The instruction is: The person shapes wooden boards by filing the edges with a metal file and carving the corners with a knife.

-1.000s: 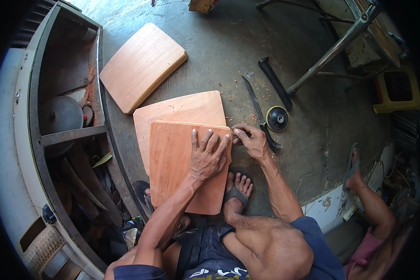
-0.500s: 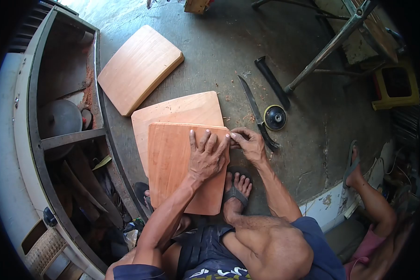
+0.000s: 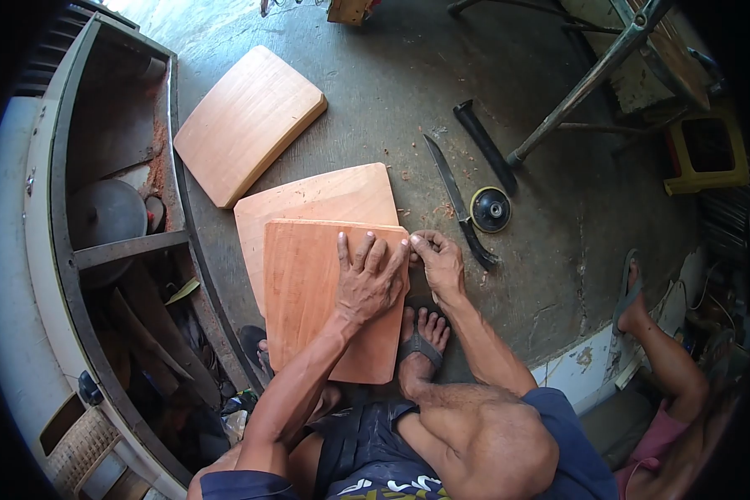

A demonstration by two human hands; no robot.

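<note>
My left hand (image 3: 370,281) lies with spread fingers on a reddish wooden board (image 3: 300,287), near its top right corner. At that corner my right hand (image 3: 438,260) has its fingers pinched together against the board's edge; anything between them is too small to make out. Partly under the reddish board is a paler board (image 3: 325,193). Farther up the floor lies a thick stack of pale boards (image 3: 246,125). A knife (image 3: 448,177) with a dark handle, its black sheath (image 3: 485,146) and a round black pad (image 3: 490,210) lie on the floor to the right.
An open metal cabinet frame (image 3: 129,250) on the left holds a round disc and scraps. Metal stand legs (image 3: 579,92) and a yellow stool (image 3: 708,183) stand at the right. Another person's leg (image 3: 662,350) shows at lower right. Wood shavings dot the floor.
My right hand has shifted slightly down along the board's corner, its wrist lower and closer to the board. My left hand stays on the board. The view has shifted a little.
</note>
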